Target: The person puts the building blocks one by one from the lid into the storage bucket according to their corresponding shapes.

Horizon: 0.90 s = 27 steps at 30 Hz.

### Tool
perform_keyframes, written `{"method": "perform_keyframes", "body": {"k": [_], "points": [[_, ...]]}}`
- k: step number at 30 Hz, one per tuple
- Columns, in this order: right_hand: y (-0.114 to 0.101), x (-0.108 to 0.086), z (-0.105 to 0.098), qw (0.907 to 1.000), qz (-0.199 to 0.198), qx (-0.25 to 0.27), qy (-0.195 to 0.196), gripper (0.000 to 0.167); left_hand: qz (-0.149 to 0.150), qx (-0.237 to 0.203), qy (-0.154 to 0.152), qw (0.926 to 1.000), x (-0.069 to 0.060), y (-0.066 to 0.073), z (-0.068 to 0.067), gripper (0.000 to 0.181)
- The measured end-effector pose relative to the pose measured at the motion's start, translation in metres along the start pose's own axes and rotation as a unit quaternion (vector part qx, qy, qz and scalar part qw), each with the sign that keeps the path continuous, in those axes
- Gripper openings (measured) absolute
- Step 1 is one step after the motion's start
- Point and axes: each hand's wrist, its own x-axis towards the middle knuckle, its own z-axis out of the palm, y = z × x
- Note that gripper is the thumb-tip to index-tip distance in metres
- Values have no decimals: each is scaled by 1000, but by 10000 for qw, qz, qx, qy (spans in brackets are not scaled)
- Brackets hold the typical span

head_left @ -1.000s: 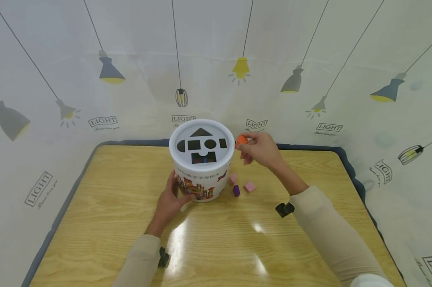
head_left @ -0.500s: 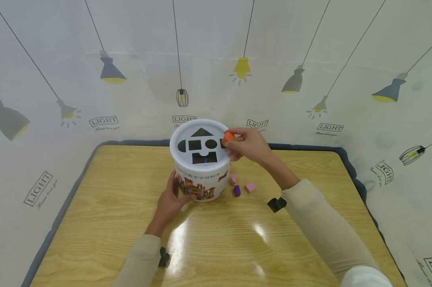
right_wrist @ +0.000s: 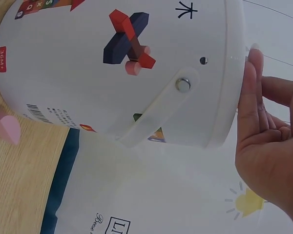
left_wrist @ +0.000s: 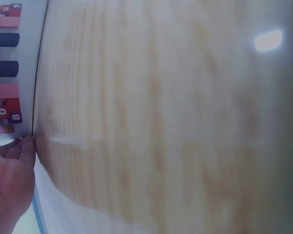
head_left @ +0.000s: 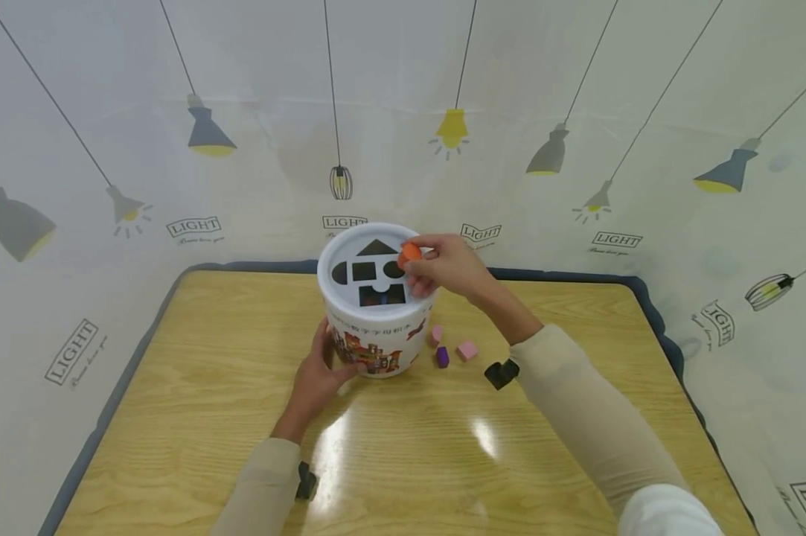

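A white bucket (head_left: 376,335) with printed block pictures stands on the table, with shape-cut holes in its lid (head_left: 336,242). My left hand (head_left: 315,383) rests against its lower left side, thumb spread along the front. In the left wrist view, that hand's fingers (left_wrist: 25,148) touch the wall near the base. Over the lid's right half, my right hand (head_left: 452,266) pinches an orange block (head_left: 410,254) with a rounded side. The block partly covers the round hole. In the right wrist view the right hand (right_wrist: 273,131) is beside the lid rim, with the block hidden.
To the bucket's right lie a purple block (head_left: 442,357), a pink cube (head_left: 467,350) and a rounded pink block (head_left: 437,334). The wooden table (head_left: 208,417) meets a lamp-patterned wall covering (head_left: 403,112). A white handle (right_wrist: 151,114) hangs on the bucket's side.
My right hand has carried the orange block leftward, from beside the lid's right rim to over the round hole. The left hand and the bucket have stayed in place.
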Motion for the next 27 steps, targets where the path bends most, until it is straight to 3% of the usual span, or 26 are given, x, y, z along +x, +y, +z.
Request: {"method": "perform_keyframes", "body": {"k": [17,21,27], "points": [[-7,20,15,9970,343,-437,-535,49,-5,-103,-23,9999,-2,6,0,111],[-10,19,15,9964,405,-498,-559,53,115,-55,34,9999,1,-1,1,111],[-13,19,17,9957,507,-576,-523,50,98,-21,42,9999,1,-1,1,111]]}}
